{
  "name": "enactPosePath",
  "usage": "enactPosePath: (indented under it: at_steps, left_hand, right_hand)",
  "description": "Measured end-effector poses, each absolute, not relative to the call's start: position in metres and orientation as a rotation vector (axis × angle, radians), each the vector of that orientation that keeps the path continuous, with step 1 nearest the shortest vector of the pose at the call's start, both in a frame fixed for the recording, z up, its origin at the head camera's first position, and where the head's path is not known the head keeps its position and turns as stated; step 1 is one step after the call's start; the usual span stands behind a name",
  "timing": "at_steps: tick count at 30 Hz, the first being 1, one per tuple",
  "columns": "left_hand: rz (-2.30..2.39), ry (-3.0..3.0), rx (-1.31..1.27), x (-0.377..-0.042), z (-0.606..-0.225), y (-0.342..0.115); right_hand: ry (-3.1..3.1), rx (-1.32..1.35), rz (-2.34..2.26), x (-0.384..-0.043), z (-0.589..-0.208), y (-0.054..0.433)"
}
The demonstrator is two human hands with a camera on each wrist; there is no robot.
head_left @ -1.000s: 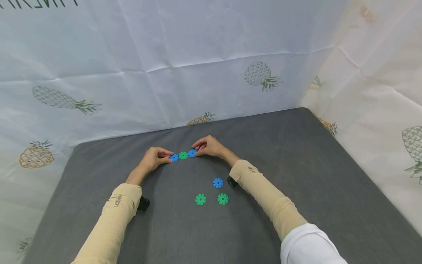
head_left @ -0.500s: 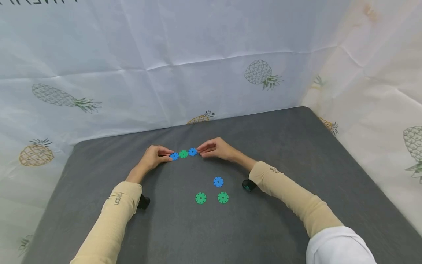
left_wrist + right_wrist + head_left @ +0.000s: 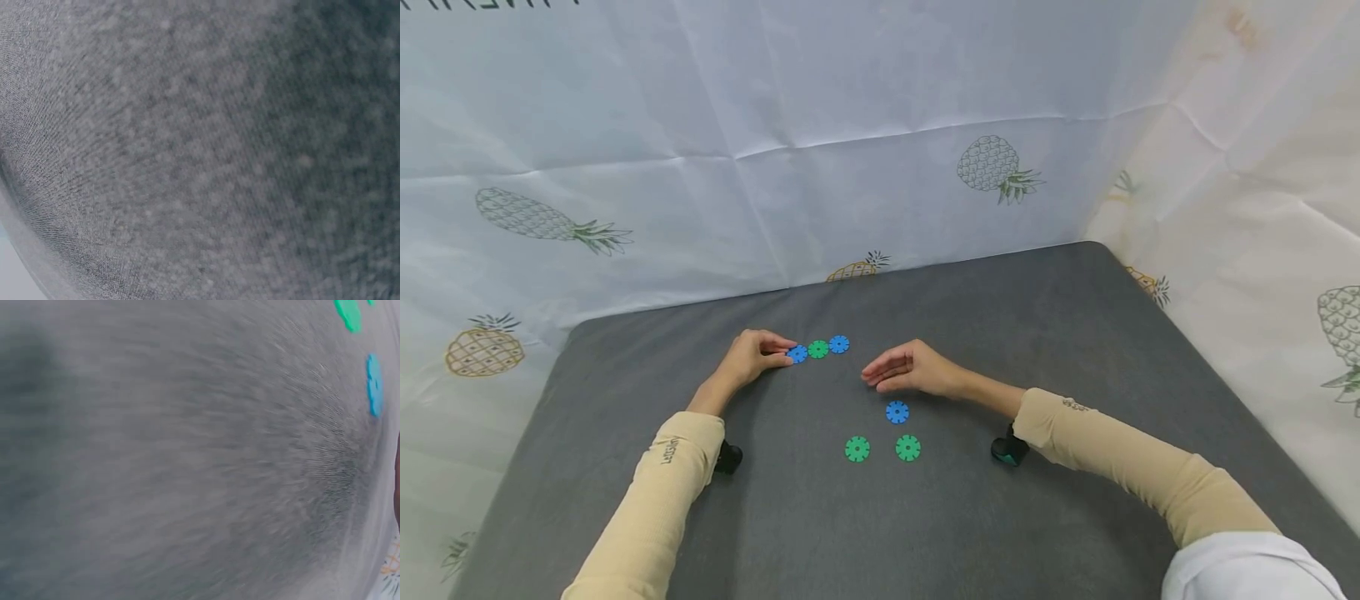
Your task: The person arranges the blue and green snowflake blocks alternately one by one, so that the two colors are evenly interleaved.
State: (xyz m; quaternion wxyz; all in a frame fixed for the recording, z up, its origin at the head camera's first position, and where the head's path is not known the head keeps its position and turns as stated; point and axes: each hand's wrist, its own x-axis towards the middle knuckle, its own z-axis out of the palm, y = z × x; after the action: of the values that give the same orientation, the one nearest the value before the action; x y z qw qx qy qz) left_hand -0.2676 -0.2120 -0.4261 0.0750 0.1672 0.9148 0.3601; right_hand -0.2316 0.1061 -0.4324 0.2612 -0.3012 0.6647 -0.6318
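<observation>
Three flat notched discs form a row near the back of the table. At its left end, my left hand (image 3: pixel 748 356) pinches a blue disc (image 3: pixel 798 354) by the edge between thumb and fingers. A green disc (image 3: pixel 817 349) sits in the middle of the row, with another blue disc (image 3: pixel 839 344) on its right. My right hand (image 3: pixel 917 368) holds nothing, fingers extended, just beyond a loose blue disc (image 3: pixel 897 412). Closer to me lie two green discs, the left green disc (image 3: pixel 857 448) and the right green disc (image 3: pixel 907 447).
Dark grey cloth covers the table (image 3: pixel 790 517). Behind it hangs a white curtain (image 3: pixel 865 167) printed with pineapples. Black wrist cameras sit under both sleeves, the left camera (image 3: pixel 728 457) and the right camera (image 3: pixel 1009 449). The left wrist view shows only blurred cloth.
My right hand has let go of the blue disc at the row's right end and moved right and towards me. The left hand has kept its place at the left blue disc.
</observation>
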Motion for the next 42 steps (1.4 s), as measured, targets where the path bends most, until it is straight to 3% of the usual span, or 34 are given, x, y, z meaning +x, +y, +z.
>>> enactPosePath:
  at_steps: [17,42]
  left_hand:
    - [1.064,2.731,0.473,-0.265,-0.429,-0.214]
    - [1.083,2.716,0.499,-0.268,-0.427,-0.212]
  right_hand:
    - [1.568,-0.795,-1.611,-0.181,-0.441,0.137]
    - [1.836,-0.945,-1.422,-0.182,-0.443,0.146]
